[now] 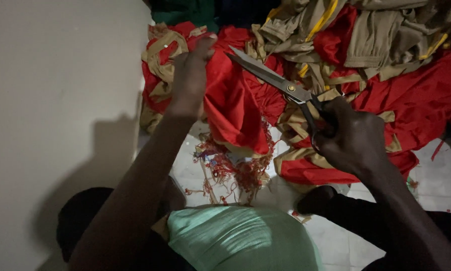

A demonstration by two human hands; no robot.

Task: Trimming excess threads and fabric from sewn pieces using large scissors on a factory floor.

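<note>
My left hand [189, 75] is raised and grips a fold of red fabric [235, 108] that hangs down in front of me. My right hand [350, 138] holds a pair of large metal scissors [273, 78] by the black handles. The blades are nearly closed and point up and to the left, their tip close to my left thumb. Frayed red and tan threads [230, 168] dangle from the lower edge of the held cloth.
A pile of red cloth with tan strips [416, 95] and khaki garments with yellow trim [376, 35] lies ahead on a white tiled floor [436, 185]. A pale wall [60, 100] stands at the left. A green cloth [235, 238] covers my lap.
</note>
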